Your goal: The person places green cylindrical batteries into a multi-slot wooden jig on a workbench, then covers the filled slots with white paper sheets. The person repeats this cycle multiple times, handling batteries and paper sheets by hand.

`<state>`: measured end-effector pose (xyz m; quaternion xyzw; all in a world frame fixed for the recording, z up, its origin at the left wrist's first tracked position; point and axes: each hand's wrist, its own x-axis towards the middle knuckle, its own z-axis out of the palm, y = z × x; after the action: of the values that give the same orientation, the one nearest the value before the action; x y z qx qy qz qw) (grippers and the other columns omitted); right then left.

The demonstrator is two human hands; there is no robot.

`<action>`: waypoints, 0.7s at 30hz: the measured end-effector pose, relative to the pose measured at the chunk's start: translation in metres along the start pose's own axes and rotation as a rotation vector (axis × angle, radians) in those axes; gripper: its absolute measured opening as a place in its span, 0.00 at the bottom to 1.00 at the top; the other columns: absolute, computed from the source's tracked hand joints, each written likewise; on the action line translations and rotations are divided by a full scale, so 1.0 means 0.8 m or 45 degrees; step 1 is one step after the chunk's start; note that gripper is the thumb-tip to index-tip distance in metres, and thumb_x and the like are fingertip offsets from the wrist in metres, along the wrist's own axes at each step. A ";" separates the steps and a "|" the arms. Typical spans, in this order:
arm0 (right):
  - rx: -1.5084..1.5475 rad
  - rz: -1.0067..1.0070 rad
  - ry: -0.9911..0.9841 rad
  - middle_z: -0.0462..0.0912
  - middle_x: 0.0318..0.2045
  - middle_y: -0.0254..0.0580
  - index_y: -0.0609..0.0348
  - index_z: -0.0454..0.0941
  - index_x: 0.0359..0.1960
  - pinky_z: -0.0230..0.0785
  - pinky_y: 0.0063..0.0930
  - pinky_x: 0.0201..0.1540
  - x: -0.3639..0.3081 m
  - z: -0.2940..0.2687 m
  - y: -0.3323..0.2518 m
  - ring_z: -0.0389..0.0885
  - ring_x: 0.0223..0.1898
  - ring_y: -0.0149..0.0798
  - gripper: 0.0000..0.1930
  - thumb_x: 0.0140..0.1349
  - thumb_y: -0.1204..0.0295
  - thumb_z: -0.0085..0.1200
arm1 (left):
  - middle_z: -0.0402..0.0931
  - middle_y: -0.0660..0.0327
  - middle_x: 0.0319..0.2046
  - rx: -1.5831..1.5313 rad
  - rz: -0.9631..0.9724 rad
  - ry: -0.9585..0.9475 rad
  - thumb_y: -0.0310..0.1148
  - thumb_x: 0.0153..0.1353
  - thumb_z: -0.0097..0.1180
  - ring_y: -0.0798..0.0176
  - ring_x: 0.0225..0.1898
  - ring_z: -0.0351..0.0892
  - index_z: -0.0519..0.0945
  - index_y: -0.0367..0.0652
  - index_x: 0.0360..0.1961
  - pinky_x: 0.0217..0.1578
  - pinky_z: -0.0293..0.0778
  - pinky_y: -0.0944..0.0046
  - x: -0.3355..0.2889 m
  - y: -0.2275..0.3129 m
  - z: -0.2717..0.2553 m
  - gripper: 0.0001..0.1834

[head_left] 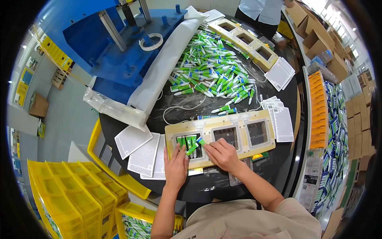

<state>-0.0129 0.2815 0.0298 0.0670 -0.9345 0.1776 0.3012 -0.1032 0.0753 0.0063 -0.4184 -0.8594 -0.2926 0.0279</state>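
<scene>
A cream frame tray (205,129) with three windows lies before me. Several small green-and-white tubes (180,140) stand side by side in its left window. Over that window's left edge lies my left hand (176,169), fingers stretched out, its tips next to a slanted green tube (191,149). I cannot tell whether they touch it. My right hand (223,154) reaches in from the right, thumb and fingers pinched on a green tube with a blue end (201,141). Dark slotted inserts show in the middle window (226,137) and the right window (257,132).
A large heap of tubes (215,65) covers the table's far part. A second frame tray (244,38) lies behind it. White printed cards (144,156) lie at both sides. A blue press (119,51) stands at left, above yellow crates (71,195). Another person (258,14) stands across the table.
</scene>
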 end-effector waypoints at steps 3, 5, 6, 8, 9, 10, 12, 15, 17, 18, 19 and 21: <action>0.014 0.011 0.019 0.81 0.34 0.42 0.67 0.83 0.44 0.74 0.30 0.36 0.003 0.001 0.001 0.77 0.33 0.41 0.17 0.50 0.78 0.65 | 0.80 0.51 0.57 -0.020 0.004 0.036 0.29 0.70 0.55 0.49 0.65 0.74 0.73 0.36 0.58 0.71 0.52 0.31 -0.001 0.000 0.002 0.17; 0.014 0.024 0.007 0.81 0.34 0.42 0.67 0.84 0.44 0.74 0.30 0.35 0.003 0.002 0.001 0.77 0.33 0.41 0.16 0.51 0.78 0.65 | 0.80 0.51 0.57 -0.031 0.002 0.055 0.29 0.70 0.54 0.48 0.65 0.74 0.73 0.36 0.58 0.71 0.52 0.31 -0.001 0.001 0.004 0.17; 0.014 0.023 0.026 0.81 0.34 0.42 0.67 0.84 0.43 0.74 0.30 0.35 0.003 0.003 0.000 0.77 0.33 0.41 0.16 0.51 0.78 0.65 | 0.80 0.51 0.57 -0.037 -0.002 0.057 0.28 0.70 0.54 0.48 0.65 0.74 0.73 0.36 0.58 0.72 0.51 0.31 -0.001 0.001 0.004 0.17; 0.018 0.037 0.037 0.81 0.33 0.42 0.67 0.84 0.43 0.74 0.30 0.35 0.001 0.005 -0.001 0.77 0.33 0.41 0.16 0.51 0.78 0.66 | 0.80 0.52 0.57 -0.055 0.005 0.068 0.27 0.70 0.54 0.49 0.65 0.75 0.73 0.37 0.58 0.72 0.51 0.31 0.000 0.002 0.003 0.16; 0.013 0.036 0.038 0.81 0.33 0.42 0.67 0.84 0.43 0.74 0.30 0.34 0.001 0.006 -0.003 0.77 0.32 0.41 0.15 0.51 0.79 0.66 | 0.80 0.53 0.57 -0.069 0.016 0.076 0.27 0.70 0.55 0.49 0.64 0.75 0.73 0.38 0.58 0.72 0.51 0.31 0.001 0.003 0.002 0.16; 0.009 0.036 0.038 0.82 0.33 0.42 0.66 0.84 0.43 0.73 0.30 0.33 0.000 0.007 -0.004 0.78 0.32 0.41 0.15 0.52 0.79 0.67 | 0.80 0.54 0.57 -0.080 0.026 0.080 0.26 0.70 0.55 0.49 0.64 0.76 0.73 0.39 0.58 0.72 0.51 0.31 0.000 0.004 0.000 0.16; 0.001 0.029 0.028 0.82 0.33 0.41 0.66 0.85 0.43 0.73 0.30 0.33 -0.002 0.009 -0.006 0.78 0.31 0.41 0.15 0.52 0.80 0.67 | 0.81 0.56 0.57 -0.091 0.021 0.079 0.25 0.69 0.55 0.50 0.63 0.76 0.72 0.40 0.58 0.71 0.52 0.32 -0.002 0.006 -0.002 0.16; -0.011 0.005 -0.008 0.82 0.34 0.41 0.67 0.84 0.44 0.74 0.29 0.34 -0.003 0.011 -0.008 0.78 0.32 0.40 0.16 0.52 0.78 0.64 | 0.81 0.58 0.57 -0.120 0.003 0.091 0.25 0.69 0.55 0.51 0.63 0.77 0.72 0.41 0.57 0.71 0.52 0.33 -0.005 0.008 -0.003 0.16; -0.018 -0.007 -0.077 0.81 0.35 0.41 0.68 0.84 0.45 0.74 0.27 0.36 -0.003 0.012 -0.008 0.77 0.34 0.38 0.17 0.53 0.76 0.57 | 0.81 0.58 0.56 -0.150 -0.001 0.114 0.25 0.69 0.54 0.51 0.63 0.77 0.72 0.41 0.56 0.71 0.52 0.34 -0.007 0.006 -0.003 0.15; -0.026 -0.021 -0.036 0.81 0.35 0.41 0.69 0.84 0.45 0.74 0.27 0.37 -0.002 0.013 -0.008 0.78 0.34 0.39 0.17 0.53 0.76 0.57 | 0.81 0.58 0.56 -0.170 0.001 0.129 0.25 0.69 0.54 0.51 0.63 0.77 0.72 0.41 0.56 0.71 0.52 0.34 -0.008 0.005 -0.002 0.15; -0.034 -0.023 -0.042 0.81 0.36 0.41 0.69 0.83 0.45 0.75 0.27 0.37 -0.002 0.014 -0.008 0.78 0.35 0.39 0.17 0.53 0.76 0.57 | 0.81 0.58 0.56 -0.191 0.004 0.144 0.25 0.69 0.54 0.51 0.62 0.77 0.73 0.41 0.56 0.72 0.52 0.35 -0.009 0.004 -0.002 0.15; -0.049 -0.021 -0.049 0.81 0.36 0.42 0.70 0.83 0.45 0.75 0.27 0.38 0.000 0.017 -0.008 0.78 0.35 0.39 0.17 0.52 0.77 0.57 | 0.81 0.57 0.57 -0.261 -0.058 0.159 0.24 0.71 0.51 0.49 0.63 0.76 0.73 0.41 0.55 0.72 0.50 0.36 -0.012 0.002 -0.002 0.13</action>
<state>-0.0189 0.2709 0.0217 0.0723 -0.9428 0.1557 0.2857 -0.0962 0.0687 0.0053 -0.3803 -0.8309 -0.4050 0.0318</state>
